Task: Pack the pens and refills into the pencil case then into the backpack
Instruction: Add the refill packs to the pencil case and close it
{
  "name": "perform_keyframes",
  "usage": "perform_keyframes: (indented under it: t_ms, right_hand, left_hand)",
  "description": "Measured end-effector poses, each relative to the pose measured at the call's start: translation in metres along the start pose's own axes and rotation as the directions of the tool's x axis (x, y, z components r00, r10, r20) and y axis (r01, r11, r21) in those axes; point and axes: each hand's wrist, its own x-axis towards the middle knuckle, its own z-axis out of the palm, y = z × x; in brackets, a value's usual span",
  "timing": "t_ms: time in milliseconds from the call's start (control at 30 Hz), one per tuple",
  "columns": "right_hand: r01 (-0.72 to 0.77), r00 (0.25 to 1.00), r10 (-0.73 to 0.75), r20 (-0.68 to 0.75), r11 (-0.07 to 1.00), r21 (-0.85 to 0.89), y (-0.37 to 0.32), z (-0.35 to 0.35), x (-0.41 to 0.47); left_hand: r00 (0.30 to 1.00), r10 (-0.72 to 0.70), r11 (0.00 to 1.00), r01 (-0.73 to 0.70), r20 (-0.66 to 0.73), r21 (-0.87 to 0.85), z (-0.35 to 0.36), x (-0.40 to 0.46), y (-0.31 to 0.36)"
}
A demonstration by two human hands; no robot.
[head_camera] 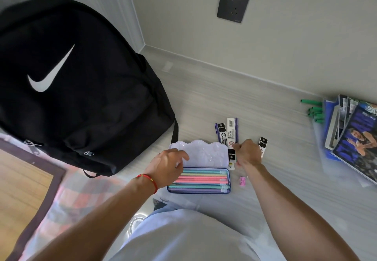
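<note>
Head view: pencil case (199,180) open flat on table (275,189), lid back, pastel pens (204,179) lying in rows. Left hand (166,165) resting on case rim, fingers loosely bent, probably steadying. Right hand (247,151) curled over glossy refill packs (231,134) just right; grip unclear. Soft black backpack (77,89) far left.

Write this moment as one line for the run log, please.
stage: filling pencil case | case: open, coloured pens inside | left hand: over case | right hand: on refill packs | backpack: waiting
</note>
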Motion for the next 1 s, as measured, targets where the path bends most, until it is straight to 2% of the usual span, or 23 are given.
perform_keyframes:
  t_ms: [133,233,333,433,600,700,767,867,1000]
  right_hand:
    - [0.041,0.998,-0.045,-0.035,0.992,-0.117,-0.003,-0.011,0.0]
    - [0.202,0.967,-0.223,-0.124,0.965,-0.164,-0.008,-0.018,-0.002]
    - [0.355,0.923,-0.381,-0.058,0.898,-0.261,-0.029,-0.015,-0.006]
    - [0.343,0.937,-0.35,0.025,0.9,-0.27,-0.054,-0.006,-0.001]
    - [0.179,0.981,-0.143,0.132,0.928,-0.326,-0.062,0.003,0.021]
    - [0.202,0.975,-0.152,0.162,0.912,-0.356,-0.063,0.002,0.029]
    - [0.248,0.966,-0.198,0.164,0.885,-0.394,-0.064,-0.002,0.028]
    - [0.324,0.943,-0.325,0.068,0.854,-0.406,-0.064,-0.023,0.021]
    - [0.529,0.805,-0.594,-0.008,0.723,-0.445,-0.062,-0.058,-0.005]
  left_hand:
    - [0.998,-0.029,0.998,0.026,-0.056,-0.057,-0.002,0.004,-0.002]
    - [0.994,-0.045,0.997,0.038,-0.097,-0.072,0.0,0.007,-0.006]
    - [0.991,-0.075,0.994,0.065,-0.11,-0.087,0.001,0.009,-0.01]
    - [0.993,-0.072,0.994,0.064,-0.097,-0.088,-0.001,0.009,-0.014]
    - [0.993,-0.07,0.993,0.061,-0.092,-0.097,-0.008,0.007,-0.026]
    - [0.994,-0.059,0.995,0.051,-0.093,-0.083,-0.012,0.005,-0.033]
    - [0.994,-0.048,0.996,0.04,-0.1,-0.085,-0.013,0.005,-0.039]
    - [0.994,-0.048,0.995,0.039,-0.098,-0.092,-0.01,0.008,-0.042]
    - [0.988,-0.082,0.983,0.059,-0.133,-0.173,-0.003,0.018,-0.033]
